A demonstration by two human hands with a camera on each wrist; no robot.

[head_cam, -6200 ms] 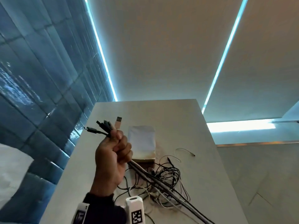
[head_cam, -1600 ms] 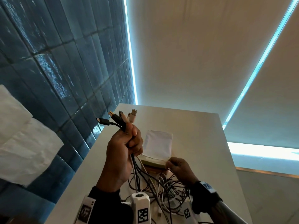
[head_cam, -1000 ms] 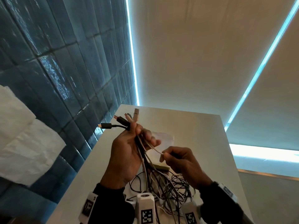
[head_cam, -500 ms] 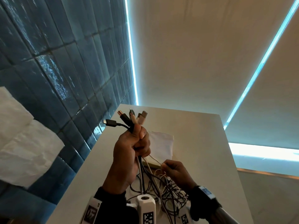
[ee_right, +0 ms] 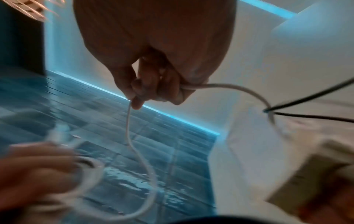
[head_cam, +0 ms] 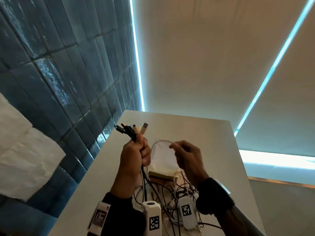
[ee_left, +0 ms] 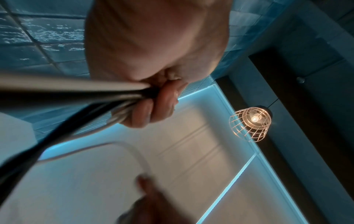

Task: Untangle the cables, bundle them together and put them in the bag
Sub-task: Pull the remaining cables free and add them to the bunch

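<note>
My left hand [head_cam: 134, 157] is raised above the table and grips a bundle of black and white cables [head_cam: 132, 131]; several plug ends stick out above the fist. In the left wrist view the cable bundle [ee_left: 76, 94] runs into the curled fingers [ee_left: 153, 109]. My right hand [head_cam: 185, 155] pinches a thin white cable [head_cam: 159, 143] that arcs over to the left fist; the right wrist view shows this white cable [ee_right: 134, 144] pinched at the fingertips [ee_right: 137, 101]. A tangle of cables [head_cam: 170, 191] lies on the table below. A white cloth bag [head_cam: 163, 155] lies flat behind the hands.
The white table [head_cam: 213, 150] runs away from me, with a blue tiled wall [head_cam: 59, 74] close on its left. Its right edge drops off beside a lit strip. A wire-cage lamp [ee_left: 250, 123] hangs overhead.
My right hand has risen from the tangle on the table, drawing the thin white cable up level with the left fist. The left hand keeps its grip on the bundle.
</note>
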